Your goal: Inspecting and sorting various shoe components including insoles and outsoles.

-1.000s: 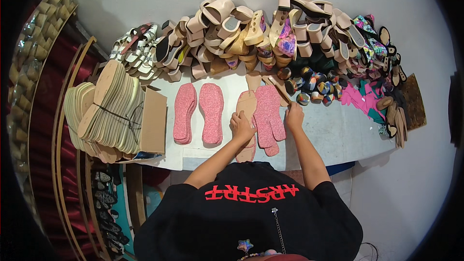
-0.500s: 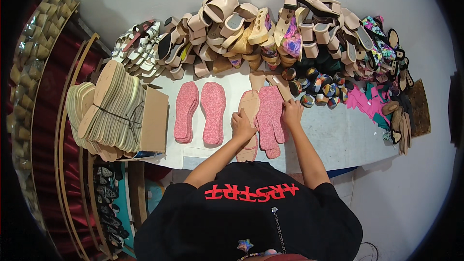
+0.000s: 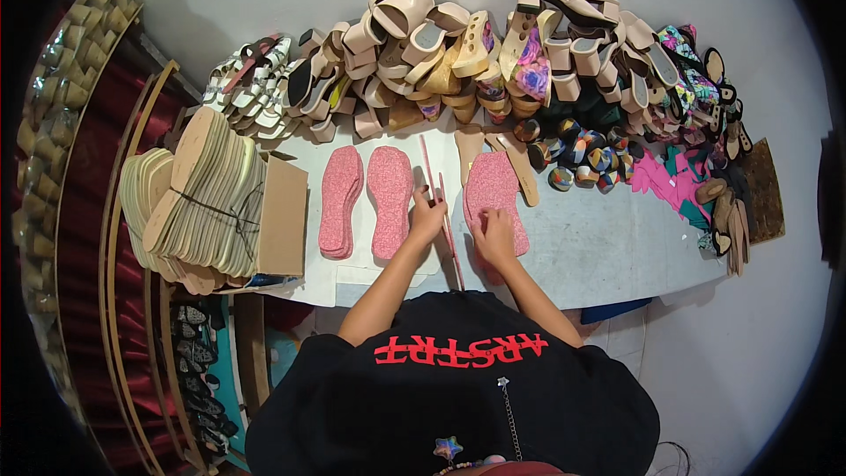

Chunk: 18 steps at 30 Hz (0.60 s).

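Note:
My left hand (image 3: 429,219) is closed around a couple of insoles (image 3: 448,225) stood on edge, so only their thin pinkish sides show. Close by on the right, my right hand (image 3: 495,236) rests on a group of pink speckled insoles (image 3: 493,181), its fingers curled and pinching near their left edge. The lower part of that group is partly covered by the hand and wrist. Left of my left hand lie two neat stacks of the same pink insoles, a far-left stack (image 3: 338,203) and a nearer stack (image 3: 389,198).
A cardboard box (image 3: 282,220) with tied cream insoles (image 3: 207,203) stands at the left. Piled sandals (image 3: 423,44) line the wall. Tan sole pieces (image 3: 515,159), multicoloured wrapped heels (image 3: 590,159) and pink fabric scraps (image 3: 656,181) lie on the table (image 3: 608,247).
My left hand has turned the insoles from flat, tan side up, onto their edges and shifted slightly left. My right hand has moved left and nearer, onto the pink insoles.

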Each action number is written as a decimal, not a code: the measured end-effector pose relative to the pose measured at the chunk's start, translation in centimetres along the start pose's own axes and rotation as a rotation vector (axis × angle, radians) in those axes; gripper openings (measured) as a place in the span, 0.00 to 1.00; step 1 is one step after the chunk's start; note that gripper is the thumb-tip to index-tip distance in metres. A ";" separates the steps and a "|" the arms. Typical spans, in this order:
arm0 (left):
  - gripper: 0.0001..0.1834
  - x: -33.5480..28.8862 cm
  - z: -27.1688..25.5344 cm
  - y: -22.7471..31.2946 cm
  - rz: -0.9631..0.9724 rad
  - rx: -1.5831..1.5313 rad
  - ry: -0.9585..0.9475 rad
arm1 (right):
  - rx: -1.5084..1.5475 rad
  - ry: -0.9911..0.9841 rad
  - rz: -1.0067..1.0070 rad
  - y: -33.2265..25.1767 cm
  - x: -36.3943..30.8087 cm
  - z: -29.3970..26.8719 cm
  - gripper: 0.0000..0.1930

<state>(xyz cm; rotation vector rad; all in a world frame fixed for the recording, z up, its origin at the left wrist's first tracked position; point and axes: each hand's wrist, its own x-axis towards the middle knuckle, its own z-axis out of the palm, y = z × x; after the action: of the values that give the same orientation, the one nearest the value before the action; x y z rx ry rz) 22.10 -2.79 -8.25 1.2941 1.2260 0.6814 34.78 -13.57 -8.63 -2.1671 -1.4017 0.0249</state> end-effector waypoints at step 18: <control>0.09 -3.5 -1.3 4.3 0.237 -0.490 0.006 | 0.652 -0.046 0.140 -4.5 -1.1 0.4 0.27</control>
<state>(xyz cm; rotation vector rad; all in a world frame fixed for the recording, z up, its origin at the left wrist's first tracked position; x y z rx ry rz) 20.98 -4.68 -2.99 1.0277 0.8419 1.0813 30.38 -12.97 -7.19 -1.7106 -1.0625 0.5132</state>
